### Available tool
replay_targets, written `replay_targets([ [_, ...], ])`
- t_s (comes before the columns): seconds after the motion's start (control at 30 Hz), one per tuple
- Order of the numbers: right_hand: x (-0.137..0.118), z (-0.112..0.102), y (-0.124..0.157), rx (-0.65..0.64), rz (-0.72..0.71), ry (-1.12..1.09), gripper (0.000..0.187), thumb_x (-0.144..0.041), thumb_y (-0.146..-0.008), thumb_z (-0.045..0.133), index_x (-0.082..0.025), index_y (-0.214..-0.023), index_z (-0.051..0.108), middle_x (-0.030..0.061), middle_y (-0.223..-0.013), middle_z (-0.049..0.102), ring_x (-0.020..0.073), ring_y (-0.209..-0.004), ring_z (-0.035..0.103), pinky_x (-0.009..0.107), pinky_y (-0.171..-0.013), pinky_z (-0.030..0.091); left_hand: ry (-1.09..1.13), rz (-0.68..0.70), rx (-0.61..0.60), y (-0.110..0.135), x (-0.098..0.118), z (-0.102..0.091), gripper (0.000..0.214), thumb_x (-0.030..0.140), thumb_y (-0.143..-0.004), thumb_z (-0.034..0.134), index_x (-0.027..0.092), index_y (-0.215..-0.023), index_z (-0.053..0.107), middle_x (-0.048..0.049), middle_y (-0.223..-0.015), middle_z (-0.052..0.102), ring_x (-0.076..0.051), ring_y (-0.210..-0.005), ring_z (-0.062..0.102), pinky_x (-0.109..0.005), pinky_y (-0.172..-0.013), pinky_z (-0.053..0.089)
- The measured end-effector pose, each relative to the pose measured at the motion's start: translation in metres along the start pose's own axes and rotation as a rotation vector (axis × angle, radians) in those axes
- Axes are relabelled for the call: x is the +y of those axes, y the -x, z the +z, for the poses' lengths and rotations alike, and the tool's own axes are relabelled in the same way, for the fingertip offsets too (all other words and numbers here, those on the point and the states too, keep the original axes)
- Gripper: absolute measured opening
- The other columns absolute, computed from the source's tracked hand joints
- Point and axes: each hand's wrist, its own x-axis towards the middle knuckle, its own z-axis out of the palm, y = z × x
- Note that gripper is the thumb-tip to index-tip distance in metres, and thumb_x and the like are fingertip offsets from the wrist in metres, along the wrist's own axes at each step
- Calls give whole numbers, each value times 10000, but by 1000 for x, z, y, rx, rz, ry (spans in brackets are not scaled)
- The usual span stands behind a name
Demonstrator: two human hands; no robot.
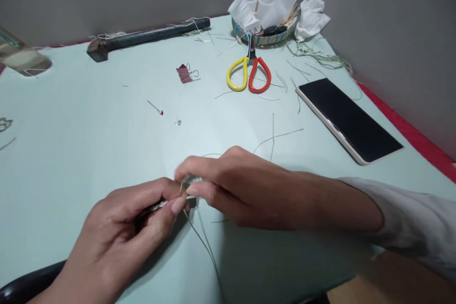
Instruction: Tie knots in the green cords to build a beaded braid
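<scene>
My left hand pinches a thin green cord between thumb and index finger. A pale, silvery strip, perhaps braided, shows inside that grip; the rest of it is hidden by the fingers. My right hand meets the left fingertips, its thumb and index finger closed on a strand of the same cord, slightly blurred. One long end of cord hangs down towards the table's near edge. A black band or bracelet shows by my left wrist.
Scissors with yellow and red handles point at a basket of white plastic cups. A smartphone lies right. A binder clip, red-tipped pin, hammer-like tool and cord scraps lie around the pale tabletop.
</scene>
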Motion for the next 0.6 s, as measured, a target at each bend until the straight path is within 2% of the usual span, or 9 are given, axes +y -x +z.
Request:
replay_targets([
  [0.07,0,-4,1,-13,55,60,176,-195,-979,409,-217,-933,576,-64,-634,476,108,-577,391,277,-633,321,19,4,-59,-1,-2,0,310,449,-913,575,265,-691,687,35,-581,562,-124,-526,440,-250,-459,311],
  [0.13,1,-9,4,59,67,85,179,-233,-983,426,-223,-871,565,-75,-587,411,96,-551,336,274,-604,280,40,-2,-82,-1,-2,-1,299,461,-910,575,267,-722,704,35,-581,551,-124,-516,406,-250,-460,307],
  [0.23,7,-22,16,218,22,112,180,-230,-968,508,-204,-818,604,-82,-588,451,67,-554,369,255,-599,276,74,-76,-77,-2,-3,-2,344,527,-902,588,261,-720,710,17,-648,598,-126,-551,416,-246,-470,309],
  [0.37,17,-41,38,377,4,183,184,-196,-937,595,-173,-767,663,-80,-594,505,50,-548,408,239,-600,317,157,-63,-145,-4,-8,-2,360,536,-919,593,264,-708,700,24,-584,510,-124,-529,392,-222,-440,312],
  [0.47,27,-48,52,405,49,262,200,-240,-947,611,-171,-795,721,-62,-611,584,65,-550,451,254,-560,319,155,-31,-160,-6,-9,-1,347,511,-929,587,265,-710,697,20,-588,547,-124,-532,423,-210,-439,335],
  [0.6,41,-44,60,398,125,318,197,-229,-933,629,-176,-798,762,-62,-588,609,68,-510,429,274,-545,288,141,1,-182,-7,-6,0,353,495,-931,578,255,-696,687,24,-571,547,-113,-517,426,-194,-436,343],
])
